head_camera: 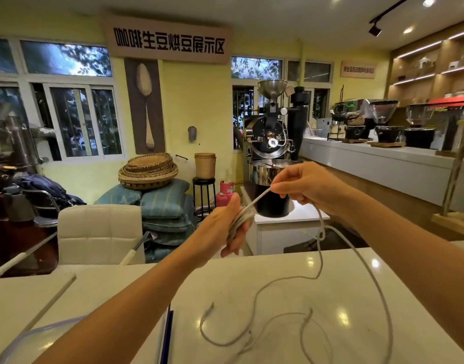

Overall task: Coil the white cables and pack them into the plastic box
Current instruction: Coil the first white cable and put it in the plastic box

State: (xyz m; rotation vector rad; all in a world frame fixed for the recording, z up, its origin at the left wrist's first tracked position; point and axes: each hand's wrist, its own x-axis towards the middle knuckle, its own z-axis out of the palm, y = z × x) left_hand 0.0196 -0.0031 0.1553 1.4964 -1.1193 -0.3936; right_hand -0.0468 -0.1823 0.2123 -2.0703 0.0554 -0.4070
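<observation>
White cable (321, 258): thin, limp, likely light; its slack sprawls over the table's (346, 292) near right part.
Left hand (220, 227): above the far edge, gripping the coil (241, 218) wound round it.
Right hand (312, 187): fingers (286, 177) pinch the strand.
Box (28, 340): near-left corner.
Hold: pinch anywhere; keep tension, or the turns may slip.

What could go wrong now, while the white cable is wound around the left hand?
The white cable has a small twist below the right hand; pulled further, it might tighten into a knot. The loose loops on the table cross each other and could tangle. The coil on the left hand may slip off.
</observation>
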